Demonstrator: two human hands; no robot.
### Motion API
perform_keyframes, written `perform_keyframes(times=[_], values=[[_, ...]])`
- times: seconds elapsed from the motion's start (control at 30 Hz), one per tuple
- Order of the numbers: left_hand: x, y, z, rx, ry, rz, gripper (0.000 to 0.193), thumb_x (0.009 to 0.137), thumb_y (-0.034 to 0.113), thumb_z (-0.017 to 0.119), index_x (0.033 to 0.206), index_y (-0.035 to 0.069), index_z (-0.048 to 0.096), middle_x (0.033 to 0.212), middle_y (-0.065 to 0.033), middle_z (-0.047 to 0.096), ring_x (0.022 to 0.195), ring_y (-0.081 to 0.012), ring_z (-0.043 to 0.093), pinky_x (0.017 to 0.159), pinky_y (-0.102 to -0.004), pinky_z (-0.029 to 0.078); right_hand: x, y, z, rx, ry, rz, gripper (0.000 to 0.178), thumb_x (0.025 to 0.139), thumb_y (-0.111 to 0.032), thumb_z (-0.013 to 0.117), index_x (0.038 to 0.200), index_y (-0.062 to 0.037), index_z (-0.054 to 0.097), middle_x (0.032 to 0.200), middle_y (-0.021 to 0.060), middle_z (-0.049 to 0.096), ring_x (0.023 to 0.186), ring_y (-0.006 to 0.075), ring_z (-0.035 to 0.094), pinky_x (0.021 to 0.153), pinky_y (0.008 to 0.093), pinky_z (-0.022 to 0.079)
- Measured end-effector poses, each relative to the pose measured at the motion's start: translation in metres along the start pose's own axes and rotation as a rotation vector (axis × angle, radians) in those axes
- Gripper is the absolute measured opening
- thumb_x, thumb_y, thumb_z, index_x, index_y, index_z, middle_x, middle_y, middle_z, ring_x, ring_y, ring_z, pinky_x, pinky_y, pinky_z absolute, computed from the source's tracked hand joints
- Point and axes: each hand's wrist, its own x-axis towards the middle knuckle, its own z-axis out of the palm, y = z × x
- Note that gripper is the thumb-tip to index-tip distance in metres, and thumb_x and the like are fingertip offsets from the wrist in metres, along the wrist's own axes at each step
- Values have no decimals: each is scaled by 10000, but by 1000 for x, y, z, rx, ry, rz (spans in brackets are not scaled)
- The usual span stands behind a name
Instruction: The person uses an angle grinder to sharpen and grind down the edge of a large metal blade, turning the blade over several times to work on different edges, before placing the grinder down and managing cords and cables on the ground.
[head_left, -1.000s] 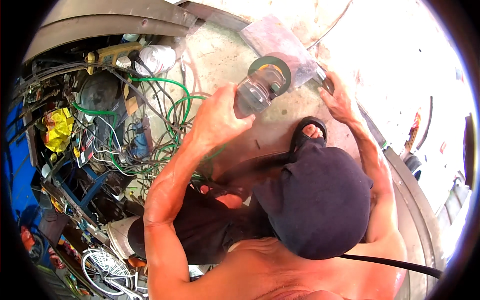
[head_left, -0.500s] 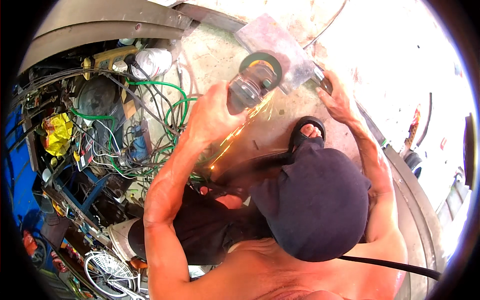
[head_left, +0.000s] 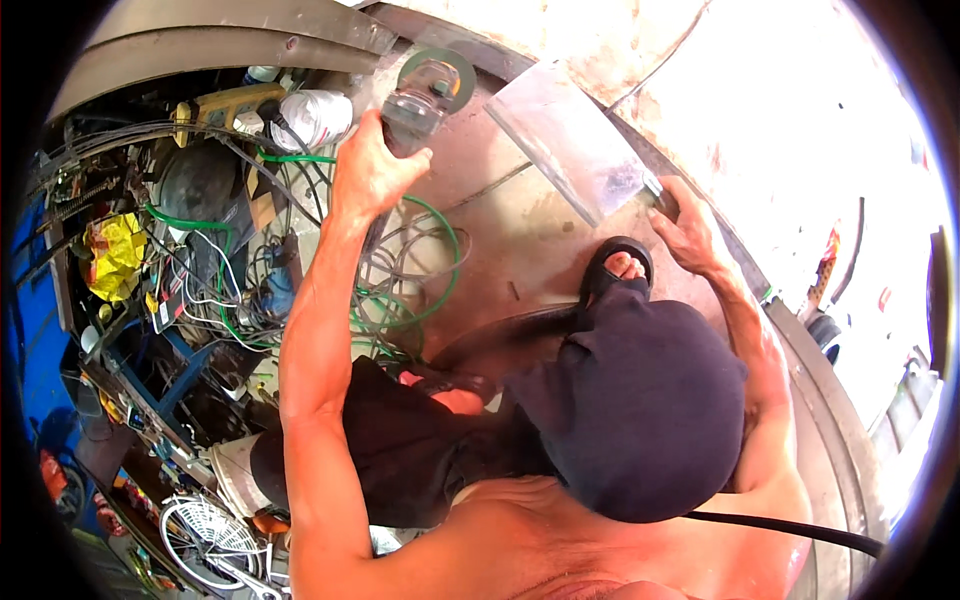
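Observation:
An angle grinder (head_left: 417, 112) with a dark green disc is gripped in my left hand (head_left: 370, 172). It stands at the upper middle, apart from the sheet and to its left. To its right, a shiny rectangular metal sheet (head_left: 560, 130) is tilted over the floor, its near edge towards me. My right hand (head_left: 690, 225) closes around pliers (head_left: 655, 190), whose bright metal jaws meet the sheet's right corner. My fingers hide most of the handle. No sparks show at the disc.
Tangled green hose and black cables (head_left: 400, 290) lie on the left floor, near a white container (head_left: 315, 118) and a yellow bag (head_left: 115, 255). My sandalled foot (head_left: 622, 265) is just below the sheet, and my dark-clothed knee (head_left: 640, 410) rises nearer. Metal rails (head_left: 820, 370) curve along the right.
My left hand has moved the grinder up and left, off the sheet. The stream of sparks is gone. The sheet, still held by the right hand, has turned and shifted slightly right and down.

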Motion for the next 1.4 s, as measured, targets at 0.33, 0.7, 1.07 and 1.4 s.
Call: perform_keyframes(times=[0.33,0.7,1.07,1.4], values=[[-18,17,-17,-92,-50,-42,591,771,296,859,1204,-24,615,1049,-192,750,938,-306,736,880,-409,571,6,8,-1,-93,132,5,386,894,-168,681,1232,-4,597,925,177,617,841,323,609,793,440,509],[-71,60,20,-39,-320,131,587,742,270,850,1196,-8,604,1037,-223,714,980,-398,709,867,-457,554,42,12,0,-112,137,-43,431,911,-225,663,1282,-12,608,1011,223,670,939,375,661,855,464,521],[-77,62,36,30,-345,145,638,749,272,850,1258,4,574,1083,-240,703,1002,-406,710,865,-471,562,49,6,-6,-156,143,-67,419,911,-230,675,1268,-17,620,998,223,693,934,381,689,853,463,534],[-58,48,30,-24,-265,116,642,746,276,863,1257,-1,591,1071,-231,722,1001,-374,729,883,-444,568,49,15,-6,-148,139,-102,407,903,-195,697,1259,-15,621,988,210,692,913,363,686,835,454,536]])
